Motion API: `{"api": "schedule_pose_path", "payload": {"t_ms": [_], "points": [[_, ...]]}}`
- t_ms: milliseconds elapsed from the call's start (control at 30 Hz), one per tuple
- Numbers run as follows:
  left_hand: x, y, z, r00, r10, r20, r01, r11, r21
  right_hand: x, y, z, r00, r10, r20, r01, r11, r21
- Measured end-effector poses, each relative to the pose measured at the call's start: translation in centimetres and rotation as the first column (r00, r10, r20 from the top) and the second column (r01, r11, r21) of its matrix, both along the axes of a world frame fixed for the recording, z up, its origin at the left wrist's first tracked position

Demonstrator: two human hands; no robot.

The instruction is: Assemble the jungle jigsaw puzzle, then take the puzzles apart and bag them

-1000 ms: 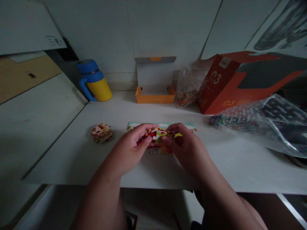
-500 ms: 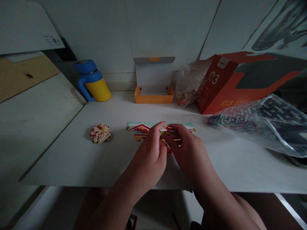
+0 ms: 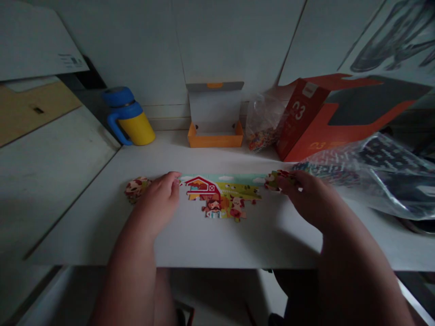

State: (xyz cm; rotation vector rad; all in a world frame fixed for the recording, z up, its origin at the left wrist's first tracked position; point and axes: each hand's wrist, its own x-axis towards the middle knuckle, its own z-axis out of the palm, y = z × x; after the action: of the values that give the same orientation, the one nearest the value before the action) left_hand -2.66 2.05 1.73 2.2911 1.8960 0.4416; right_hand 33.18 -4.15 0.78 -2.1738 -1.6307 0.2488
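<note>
A partly joined jigsaw puzzle (image 3: 234,188) lies flat on the white table, showing a red barn, a green field, a farmer and a cow. At its left end is my left hand (image 3: 163,192), thumb and fingers closed together; what they hold, if anything, is hidden. My right hand (image 3: 306,192) grips a small stack of loose puzzle pieces (image 3: 273,180) by the puzzle's right end. Just beyond my left hand sits a pile of puzzle pieces (image 3: 136,186), partly covered by the hand.
An open orange box (image 3: 215,141) stands at the back. To its right are a clear bag of pieces (image 3: 261,131), a large red-orange carton (image 3: 295,117) and another plastic bag (image 3: 374,176). A blue and yellow jug (image 3: 136,127) stands back left.
My hands have drawn apart from the puzzle's middle, the left one leftward and the right one rightward with the stack of pieces. The barn, farmer and cow are now uncovered.
</note>
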Motion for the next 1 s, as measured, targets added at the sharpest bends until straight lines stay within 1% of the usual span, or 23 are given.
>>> {"api": "schedule_pose_path", "payload": {"t_ms": [100, 167, 267, 367, 467, 600, 833, 900, 1000], "points": [[0.5, 0.3, -1.1, 0.994, -0.044, -0.102, 0.041, 0.999, -0.028, -0.9, 0.5, -0.3, 0.999, 0.004, 0.042, -0.002, 0.999, -0.049], [0.7, 0.3, -1.4, 0.991, -0.072, -0.113, 0.07, 0.997, -0.021, -1.6, 0.8, -0.3, 0.999, 0.004, 0.043, -0.002, 0.998, -0.06], [0.7, 0.2, -1.2, 0.997, -0.067, -0.043, 0.065, 0.997, -0.045, -2.1, 1.1, 0.0, 1.0, 0.008, 0.002, -0.008, 0.997, -0.081], [0.4, 0.2, -0.9, 0.997, 0.002, 0.075, 0.005, 0.996, -0.091, -2.1, 1.2, 0.2, 0.999, 0.028, -0.02, -0.03, 0.997, -0.072], [0.0, 0.4, -0.8, 0.975, 0.07, 0.211, -0.044, 0.991, -0.123, -1.8, 1.1, 0.1, 0.998, 0.057, -0.032, -0.058, 0.997, -0.042], [-0.4, 0.6, -1.2, 0.943, 0.086, 0.323, -0.045, 0.99, -0.133, -1.0, 1.0, -0.2, 0.998, 0.049, -0.046, -0.05, 0.998, -0.037], [-0.6, 0.9, -2.4, 0.929, 0.116, 0.351, -0.092, 0.992, -0.086, 0.8, 1.0, -0.9, 0.996, -0.006, -0.089, 0.003, 0.999, -0.035], [-0.6, 1.0, -2.7, 0.926, 0.12, 0.359, -0.102, 0.992, -0.068, 0.8, 1.1, -1.0, 0.994, -0.004, -0.107, 0.002, 1.0, -0.022], [-0.4, 0.9, -2.6, 0.928, 0.1, 0.359, -0.091, 0.995, -0.042, 0.2, 1.1, -1.1, 0.982, 0.008, -0.189, -0.012, 1.0, -0.019]]}}
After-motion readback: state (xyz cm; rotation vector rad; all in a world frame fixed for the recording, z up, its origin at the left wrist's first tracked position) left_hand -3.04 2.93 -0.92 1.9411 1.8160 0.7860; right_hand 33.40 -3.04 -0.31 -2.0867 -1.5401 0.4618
